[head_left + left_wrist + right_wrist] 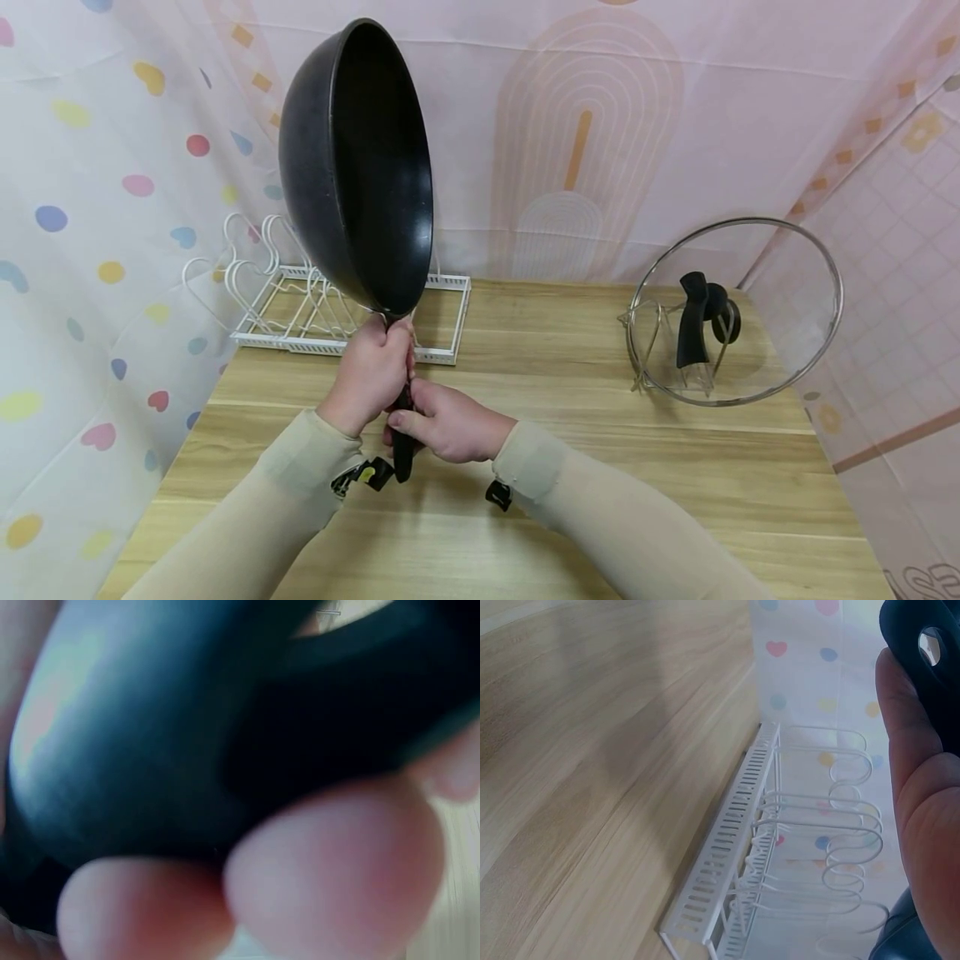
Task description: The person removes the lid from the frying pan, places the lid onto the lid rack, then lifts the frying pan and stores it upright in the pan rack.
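A deep black wok [311,158] is held up on its side over the table, its hollow facing right. My left hand [371,367] grips the top of its handle [402,458], just below the bowl. Lower down, my right hand [453,421] holds the same handle, thumb across the front. Up close in the left wrist view, blurred fingertips [337,870] press against the black handle [150,750]. In the right wrist view, the handle's end [907,634] shows a hanging hole beside the right hand [930,802].
Behind the wok, a white wire rack [442,354] with curved dividers stands at the table's back left. A glass lid [787,333] with a metal rim and black knob leans on a small wire stand [652,333] at the right. Patterned curtains [570,50] enclose the wooden table [555,358].
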Tool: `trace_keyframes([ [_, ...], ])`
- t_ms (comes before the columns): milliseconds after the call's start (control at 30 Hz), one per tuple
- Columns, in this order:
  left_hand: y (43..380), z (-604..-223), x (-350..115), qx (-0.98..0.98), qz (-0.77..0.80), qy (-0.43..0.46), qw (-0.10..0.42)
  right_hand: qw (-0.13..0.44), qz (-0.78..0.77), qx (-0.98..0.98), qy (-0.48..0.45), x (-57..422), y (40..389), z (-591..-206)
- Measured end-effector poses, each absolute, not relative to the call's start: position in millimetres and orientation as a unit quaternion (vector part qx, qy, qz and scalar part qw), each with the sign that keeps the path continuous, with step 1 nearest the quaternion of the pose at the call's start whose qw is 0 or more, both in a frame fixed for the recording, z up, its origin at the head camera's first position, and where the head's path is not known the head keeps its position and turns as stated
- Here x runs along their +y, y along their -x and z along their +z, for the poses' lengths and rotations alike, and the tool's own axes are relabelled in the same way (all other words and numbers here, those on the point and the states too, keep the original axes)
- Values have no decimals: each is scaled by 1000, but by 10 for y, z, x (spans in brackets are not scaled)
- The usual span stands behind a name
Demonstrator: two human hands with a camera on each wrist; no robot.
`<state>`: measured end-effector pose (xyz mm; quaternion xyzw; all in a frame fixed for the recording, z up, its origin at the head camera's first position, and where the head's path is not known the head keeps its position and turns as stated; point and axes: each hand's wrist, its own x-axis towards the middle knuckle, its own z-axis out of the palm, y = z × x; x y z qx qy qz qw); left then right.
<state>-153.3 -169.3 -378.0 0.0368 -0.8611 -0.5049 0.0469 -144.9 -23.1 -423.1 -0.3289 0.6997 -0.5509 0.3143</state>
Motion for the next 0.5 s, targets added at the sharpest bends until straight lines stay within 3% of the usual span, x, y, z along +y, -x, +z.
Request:
trace_keyframes([
  [500,1492,-3734,-1768,-858,-511,-33,46,304,-537,709,341,-299,1449,-4196],
])
